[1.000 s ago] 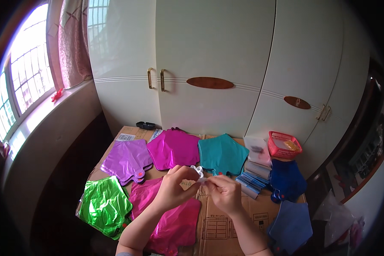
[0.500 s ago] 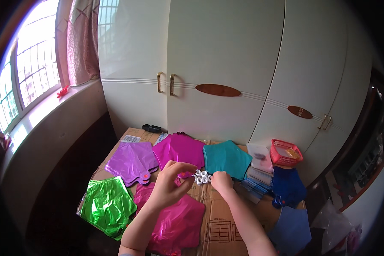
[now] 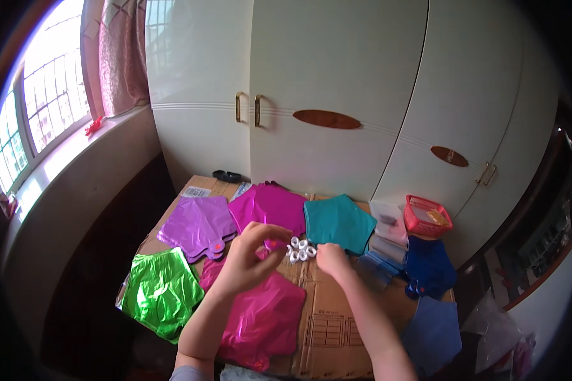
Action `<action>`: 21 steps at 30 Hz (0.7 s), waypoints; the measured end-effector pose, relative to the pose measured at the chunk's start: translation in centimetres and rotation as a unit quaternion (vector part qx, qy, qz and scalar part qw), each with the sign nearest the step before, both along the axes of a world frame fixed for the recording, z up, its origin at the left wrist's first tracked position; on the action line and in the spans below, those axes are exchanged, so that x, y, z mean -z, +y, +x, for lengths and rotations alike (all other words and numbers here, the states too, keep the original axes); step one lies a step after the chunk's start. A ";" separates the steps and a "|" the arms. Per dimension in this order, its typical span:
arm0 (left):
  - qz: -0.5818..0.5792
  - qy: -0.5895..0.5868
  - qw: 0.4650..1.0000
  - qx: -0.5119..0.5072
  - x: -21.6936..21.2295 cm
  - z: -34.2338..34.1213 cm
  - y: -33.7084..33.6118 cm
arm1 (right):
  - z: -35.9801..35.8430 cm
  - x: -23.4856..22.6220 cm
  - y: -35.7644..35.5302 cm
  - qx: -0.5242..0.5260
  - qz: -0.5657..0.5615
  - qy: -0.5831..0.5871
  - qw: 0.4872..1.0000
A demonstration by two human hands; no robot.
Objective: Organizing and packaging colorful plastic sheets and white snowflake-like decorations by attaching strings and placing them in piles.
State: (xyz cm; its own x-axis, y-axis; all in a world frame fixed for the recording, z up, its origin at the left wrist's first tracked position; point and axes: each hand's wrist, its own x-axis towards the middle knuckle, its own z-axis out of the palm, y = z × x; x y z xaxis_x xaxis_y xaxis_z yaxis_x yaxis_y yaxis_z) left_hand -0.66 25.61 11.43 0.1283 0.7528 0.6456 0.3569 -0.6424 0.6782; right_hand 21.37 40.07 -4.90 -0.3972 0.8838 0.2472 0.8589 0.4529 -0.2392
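Note:
Several small white rings (image 3: pixel 302 255) lie clustered on the cardboard between my two hands. My left hand (image 3: pixel 251 257) curves beside them, thumb and forefinger apart; a purple tab with a red spot shows through the gap. Close by the rings' right side, my right hand (image 3: pixel 332 260) is closed, its fingertips hidden, so what it may pinch cannot be seen. A shiny pink bag (image 3: pixel 267 317) lies under my left forearm. Behind the hands are a magenta bag (image 3: pixel 267 209) and a teal bag (image 3: pixel 339 222).
Around the cardboard (image 3: pixel 327 324) lie a purple bag (image 3: pixel 197 222), a green bag (image 3: pixel 162 295), a dark blue bag (image 3: pixel 430 267) and a greyish-blue bag (image 3: pixel 433 333). A red basket (image 3: pixel 427 219) stands at the back right, near clear packets (image 3: pixel 388 225). White cabinets (image 3: pixel 324 57) rise behind.
The whole scene sits slightly higher in the picture, as the view has tipped down. Both hands stay about the rings, with little visible change in their shape.

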 end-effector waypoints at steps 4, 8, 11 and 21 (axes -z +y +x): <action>-0.041 0.010 0.999 0.019 -0.1 -1.4 -2.8 | 2.3 -3.5 -5.3 -0.069 0.036 0.103 0.992; -0.136 0.096 0.977 0.134 1.1 -4.4 -9.8 | 3.1 -8.7 -17.0 -0.167 -0.157 0.225 0.947; -0.137 0.156 0.930 0.303 3.7 -6.4 -15.1 | 5.4 -8.5 -25.0 -0.340 -0.257 0.237 0.873; -0.475 0.055 0.867 -0.138 23.3 -7.3 -23.4 | 4.9 9.1 -35.4 -0.161 -0.280 0.197 0.926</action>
